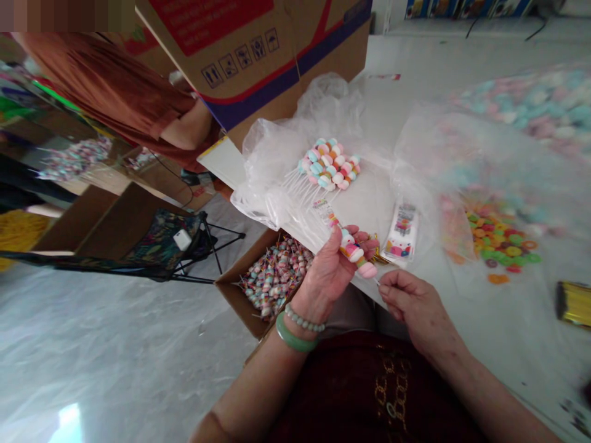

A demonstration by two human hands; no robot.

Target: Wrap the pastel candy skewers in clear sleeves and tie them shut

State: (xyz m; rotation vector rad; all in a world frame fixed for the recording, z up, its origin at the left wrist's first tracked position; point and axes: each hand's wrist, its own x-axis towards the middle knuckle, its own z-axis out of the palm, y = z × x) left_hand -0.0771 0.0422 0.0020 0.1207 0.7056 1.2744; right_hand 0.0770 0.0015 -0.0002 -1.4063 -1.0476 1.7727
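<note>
A marshmallow skewer (353,252) in pink, white, blue and orange lies across the palm of my left hand (329,271), whose fingers and thumb curl around it. Clear printed wrapping seems to surround its upper end. My right hand (410,298) pinches the white stick at the skewer's lower end. Beyond my left hand, several more marshmallow skewers (329,165) lie in a pile with their sticks toward me. A stack of small printed bags (401,232) is just past my fingers, and gold twist ties (382,251) show beside it, partly hidden.
A large carton (277,67) stands at the back. Right of me are ring candies (503,240) and a big bag of marshmallows (540,104). Below the table's edge, an open box (272,277) holds many skewers. A folding chair (184,240) and a co-worker's arm (184,126) are at left.
</note>
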